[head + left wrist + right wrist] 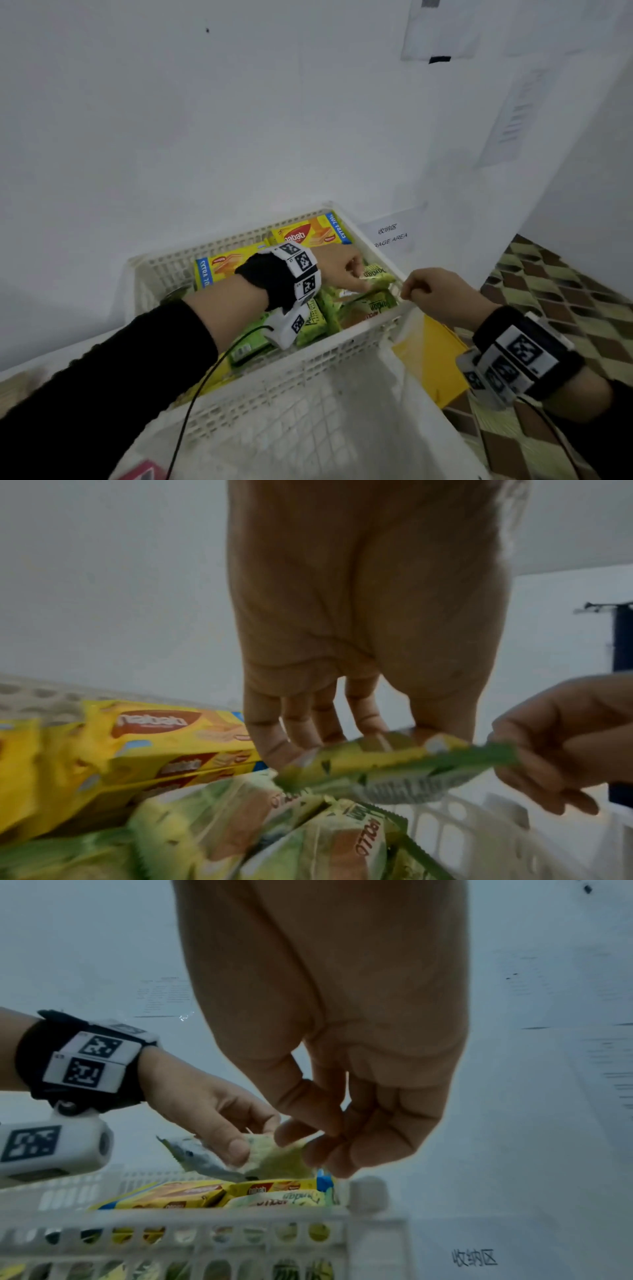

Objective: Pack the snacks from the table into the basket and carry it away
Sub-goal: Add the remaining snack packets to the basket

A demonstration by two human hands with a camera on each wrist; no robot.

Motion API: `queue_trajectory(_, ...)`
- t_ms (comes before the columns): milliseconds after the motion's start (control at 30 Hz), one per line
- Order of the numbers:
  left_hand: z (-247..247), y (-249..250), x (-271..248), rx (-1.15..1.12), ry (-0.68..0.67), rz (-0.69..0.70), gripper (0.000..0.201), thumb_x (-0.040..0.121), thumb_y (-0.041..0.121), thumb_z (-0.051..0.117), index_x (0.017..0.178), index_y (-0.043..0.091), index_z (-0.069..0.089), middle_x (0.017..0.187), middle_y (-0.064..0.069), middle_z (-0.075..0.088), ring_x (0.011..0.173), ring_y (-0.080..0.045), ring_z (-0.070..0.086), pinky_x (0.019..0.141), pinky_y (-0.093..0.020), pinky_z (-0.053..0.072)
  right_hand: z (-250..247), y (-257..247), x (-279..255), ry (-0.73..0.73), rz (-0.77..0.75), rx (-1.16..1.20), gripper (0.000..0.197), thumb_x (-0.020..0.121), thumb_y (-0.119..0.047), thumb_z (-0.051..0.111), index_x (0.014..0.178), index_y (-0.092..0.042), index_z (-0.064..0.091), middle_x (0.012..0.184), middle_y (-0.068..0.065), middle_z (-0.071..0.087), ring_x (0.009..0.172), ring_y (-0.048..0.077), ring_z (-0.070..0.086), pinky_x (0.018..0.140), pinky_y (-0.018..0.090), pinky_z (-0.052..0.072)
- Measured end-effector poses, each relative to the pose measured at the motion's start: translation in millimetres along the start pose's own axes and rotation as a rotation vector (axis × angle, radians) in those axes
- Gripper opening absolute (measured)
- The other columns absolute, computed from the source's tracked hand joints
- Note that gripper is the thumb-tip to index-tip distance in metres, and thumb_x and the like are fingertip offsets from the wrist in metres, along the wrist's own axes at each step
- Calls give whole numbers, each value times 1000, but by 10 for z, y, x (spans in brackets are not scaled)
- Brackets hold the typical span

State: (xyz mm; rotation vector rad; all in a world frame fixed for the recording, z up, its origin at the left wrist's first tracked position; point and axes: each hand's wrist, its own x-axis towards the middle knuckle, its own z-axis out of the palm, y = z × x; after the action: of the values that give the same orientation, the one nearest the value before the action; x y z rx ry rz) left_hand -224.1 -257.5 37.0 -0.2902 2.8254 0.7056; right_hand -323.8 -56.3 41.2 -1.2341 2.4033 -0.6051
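Both hands [373, 615] pinching crinkly green packet [387, 761], perforated basket [308, 363]

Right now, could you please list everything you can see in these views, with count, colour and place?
basket: one, white, perforated, on a white surface by the wall.
wafer boxes: at least two, yellow, at the basket's far side.
snack packets: several, green, piled in the basket's right part.
held packet: one, green, above the basket's right rim.
sign: one, white, beyond the basket.
yellow sheet: one, right of the basket.
left hand: pinches the held packet.
right hand: pinches its other end.
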Motion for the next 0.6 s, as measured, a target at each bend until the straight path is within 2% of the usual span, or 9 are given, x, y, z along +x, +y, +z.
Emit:
queue_trajectory(100,175,111,176,93,-102,8,38,84,48,65,100,14,59,94,3,59,81,-17,53,69,-26,44,26,65,-46,-13,4,-4,21,94,-8,45,91,-15,65,81,-1,59,57,10,44,52,17,31)
queue_trajectory(167,256,145,237,153,-165,28,37,92,43,57,98,8,64,85,-1,59,73,-19,52,63,-26,42,56,100,-65,-34,-7,-3,21,96,-9,46,96,-16,66,93,0,61,60,5,45,53,15,31)
queue_trajectory(200,259,136,248,166,-177,44,35,94,40,54,99,8,67,85,-2,61,73,-21,55,65,-28,44,71,112,-73,-44,-13,-2,22,96,-10,46,98,-16,66,96,-1,61,61,3,45,53,14,31)
queue_trajectory(267,215,87,238,131,-181,67,23,92,30,60,106,15,69,95,-1,67,83,-22,63,75,-31,52,84,127,-79,-51,-22,1,22,96,-10,46,100,-16,67,97,-3,59,63,2,45,53,13,31)
queue_trajectory(300,198,49,232,109,-175,73,25,87,27,66,110,17,67,101,-3,66,87,-24,65,78,-34,54,84,133,-75,-49,-28,4,22,96,-9,46,100,-16,66,96,-3,58,64,2,45,54,13,31)
queue_trajectory(400,222,2,216,107,-166,93,47,78,26,76,119,18,56,102,-12,58,85,-32,63,72,-34,50,92,136,-55,-45,-36,14,20,96,-10,47,96,-19,64,91,-8,55,70,0,47,56,12,32)
queue_trajectory(500,261,-3,180,108,-153,133,53,81,29,74,127,16,52,85,-11,57,68,-21,54,61,-28,41,108,109,-52,-27,-29,6,19,96,-11,47,95,-20,63,88,-10,53,69,1,47,56,13,33)
queue_trajectory(533,218,13,135,114,-150,128,55,82,31,73,131,18,51,88,-7,58,69,-16,53,62,-25,39,108,83,-57,-10,-32,12,20,96,-11,46,95,-20,64,86,-11,54,66,1,47,54,13,32)
queue_trajectory(600,39,62,-36,99,-111,104,55,86,39,68,135,25,48,107,-2,57,80,-9,55,69,-20,41,111,-17,-66,23,-68,26,21,96,-12,47,94,-21,66,84,-12,55,58,0,45,48,11,32)
